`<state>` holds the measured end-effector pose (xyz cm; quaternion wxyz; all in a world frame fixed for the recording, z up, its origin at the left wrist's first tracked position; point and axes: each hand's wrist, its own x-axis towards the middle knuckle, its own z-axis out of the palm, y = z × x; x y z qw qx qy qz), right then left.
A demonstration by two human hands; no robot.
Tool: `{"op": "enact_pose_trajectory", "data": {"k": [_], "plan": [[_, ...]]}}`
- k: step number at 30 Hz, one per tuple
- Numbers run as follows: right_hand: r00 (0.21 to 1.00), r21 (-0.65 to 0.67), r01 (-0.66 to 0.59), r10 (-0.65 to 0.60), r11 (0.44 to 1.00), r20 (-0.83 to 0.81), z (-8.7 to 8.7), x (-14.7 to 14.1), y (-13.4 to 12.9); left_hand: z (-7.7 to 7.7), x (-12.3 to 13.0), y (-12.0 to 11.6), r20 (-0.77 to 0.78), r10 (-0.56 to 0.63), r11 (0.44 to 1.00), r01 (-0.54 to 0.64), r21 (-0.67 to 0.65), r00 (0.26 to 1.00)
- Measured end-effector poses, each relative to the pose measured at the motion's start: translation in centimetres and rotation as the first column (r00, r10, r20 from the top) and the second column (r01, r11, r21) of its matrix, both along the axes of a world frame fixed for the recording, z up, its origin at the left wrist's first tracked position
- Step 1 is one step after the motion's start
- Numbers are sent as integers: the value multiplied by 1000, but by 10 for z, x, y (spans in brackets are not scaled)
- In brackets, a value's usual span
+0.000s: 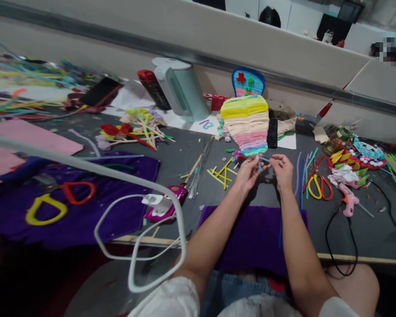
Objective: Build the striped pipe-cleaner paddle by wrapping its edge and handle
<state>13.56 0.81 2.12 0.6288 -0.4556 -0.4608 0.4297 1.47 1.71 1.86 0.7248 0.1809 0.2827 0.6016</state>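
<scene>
A short blue pipe cleaner (pixel 265 159) is stretched between my two hands above the dark table. The fingers of my left hand (pixel 249 172) are closed on its left part, where a bit of blue points downward. My right hand (pixel 283 171) pinches the other end. Under my forearms lies a purple cloth (pixel 251 235). Yellow pipe cleaner pieces (pixel 223 173) are scattered left of my left hand. Several long pipe cleaners (pixel 297 174) in purple, blue and teal lie right of my right hand. Behind my hands stands a striped pipe cleaner piece (pixel 246 121).
Scissors (pixel 320 185) and a pink glue gun (pixel 350 200) with a black cord lie on the right. A white cable (pixel 119 165) loops across the left foreground. More scissors (pixel 57 200) rest on purple cloth at left. A kettle (pixel 185 88) stands at the back.
</scene>
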Motion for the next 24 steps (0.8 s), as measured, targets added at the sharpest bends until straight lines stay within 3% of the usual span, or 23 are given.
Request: {"op": "enact_pose_trajectory", "data": {"k": [4,7,16,19,24], "plan": [[978,-18,-11,7,1000,-209,0,-6,-1,-2,1,1,-56,102,994,-100,36,993],[969,-46,-37,25,998,-245,-6,-15,0,-3,5,0,-66,155,986,-151,68,986],[979,26,203,-204,979,21,-15,-15,3,2,12,-6,-56,118,991,-114,70,991],[971,52,223,-227,973,71,-17,-10,5,3,6,-3,-42,90,996,-89,21,995],[982,54,173,-176,983,60,-16,-7,5,3,0,1,-127,158,987,-161,-8,979]]}}
